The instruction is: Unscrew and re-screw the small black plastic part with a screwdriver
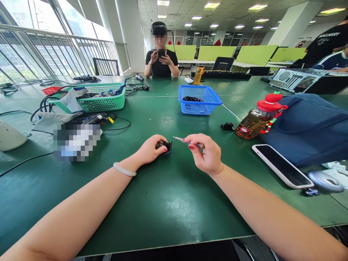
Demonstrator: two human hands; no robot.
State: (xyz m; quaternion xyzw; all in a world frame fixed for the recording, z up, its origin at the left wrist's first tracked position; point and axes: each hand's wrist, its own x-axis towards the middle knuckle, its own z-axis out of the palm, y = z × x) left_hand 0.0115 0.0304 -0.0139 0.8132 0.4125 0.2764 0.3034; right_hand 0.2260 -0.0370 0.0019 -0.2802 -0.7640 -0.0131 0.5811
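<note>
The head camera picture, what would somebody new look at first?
Probably the middle, where the left hand holds a small black part and the right hand a thin pointed tool. Next, perhaps, the bottle with its bright red lid, on the right beside a dark blue bag.

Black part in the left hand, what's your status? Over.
Left hand holding black part. Right hand pinching thin pointed tool, tip apart from the part. Blue basket beyond both hands, not in the way.

White "IMAGINARY" lettering on black shirt, far right.
</note>
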